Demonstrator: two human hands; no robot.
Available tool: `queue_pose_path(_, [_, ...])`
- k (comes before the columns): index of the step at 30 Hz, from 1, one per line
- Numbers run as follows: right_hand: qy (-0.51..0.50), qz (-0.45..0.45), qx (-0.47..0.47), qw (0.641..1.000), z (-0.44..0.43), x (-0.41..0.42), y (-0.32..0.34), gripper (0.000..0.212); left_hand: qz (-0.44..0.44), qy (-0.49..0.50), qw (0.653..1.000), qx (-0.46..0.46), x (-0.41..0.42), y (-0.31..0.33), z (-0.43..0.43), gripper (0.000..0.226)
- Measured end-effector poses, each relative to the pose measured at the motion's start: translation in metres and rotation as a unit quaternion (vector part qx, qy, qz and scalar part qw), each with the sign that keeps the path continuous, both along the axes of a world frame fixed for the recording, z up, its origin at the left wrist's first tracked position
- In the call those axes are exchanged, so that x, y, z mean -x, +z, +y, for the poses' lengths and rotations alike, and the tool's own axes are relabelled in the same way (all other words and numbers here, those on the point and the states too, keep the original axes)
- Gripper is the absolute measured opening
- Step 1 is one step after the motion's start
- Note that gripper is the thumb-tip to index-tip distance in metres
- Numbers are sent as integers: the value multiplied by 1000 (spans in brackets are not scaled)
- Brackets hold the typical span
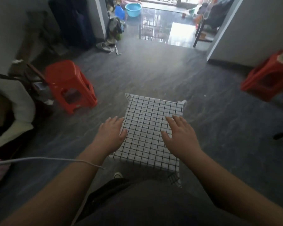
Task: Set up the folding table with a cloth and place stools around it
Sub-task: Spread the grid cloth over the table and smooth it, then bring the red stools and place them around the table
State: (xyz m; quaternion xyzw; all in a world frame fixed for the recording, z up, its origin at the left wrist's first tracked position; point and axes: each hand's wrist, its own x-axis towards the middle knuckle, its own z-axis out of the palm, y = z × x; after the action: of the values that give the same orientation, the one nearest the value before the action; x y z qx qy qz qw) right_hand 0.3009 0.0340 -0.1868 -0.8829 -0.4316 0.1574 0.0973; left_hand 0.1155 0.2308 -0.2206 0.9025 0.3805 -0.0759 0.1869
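Two wide, empty grips: left hand [112, 132] at the checked cloth's [150, 126] left edge, right hand [180, 136] over its right side, orange stool [70, 85] farther left, second stool [266, 79] farther right.

Dark grey floor [153, 70] runs between pale walls [260, 30] toward a sunlit doorway [157, 22].

checked cloth [151, 128]: spread flat, corners hanging, centre | red stool [70, 85]: floor, left | second red stool [268, 77]: right
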Motion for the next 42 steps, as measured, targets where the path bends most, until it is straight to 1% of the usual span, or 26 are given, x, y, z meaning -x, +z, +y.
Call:
queue_pose_path(6, [36,-43,-42,998,26,0,56,67,2,6,998,-70,3,69,16,67])
queue_pose_path(12, [70,-51,-113,990,53,-3,105,68,-34,33,987,-152,12,127,32,71])
queue_pose_path(17, [109,-40,-163,980,88,3,132,67,-58,95,979,-172,33,158,41,68])
queue_pose_path(22, [138,-12,-165,977,128,26,134,68,-45,150,977,-145,62,164,58,67])
queue_pose_path(24, [156,-4,-161,974,143,41,136,68,-43,167,974,-148,79,166,64,68])
queue_pose_path(30, [205,-9,-161,965,201,99,141,69,-56,222,963,-139,145,163,95,67])
queue_pose_path(36, [241,-15,-146,959,278,179,137,67,-67,259,954,-135,225,161,141,66])
queue_pose_path(42, [252,-19,-136,958,372,280,129,67,-60,277,949,-139,332,155,223,67])
